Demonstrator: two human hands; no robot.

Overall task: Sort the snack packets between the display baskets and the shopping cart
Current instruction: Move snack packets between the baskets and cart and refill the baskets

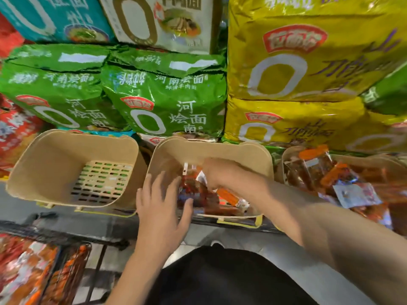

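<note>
We judge we are mid-sort at the middle basket (253,155), gathering its snack packets (193,194). Our right hand (217,172) reaches down into it, fingers curled on the packets, though we cannot tell exactly which one it pinches. Our left hand (161,201) rests spread at the near rim, fingertips touching the pile. Next we likely need a firm hold and a lift clear of the rim, toward the shopping cart (72,256) at lower left.
</note>
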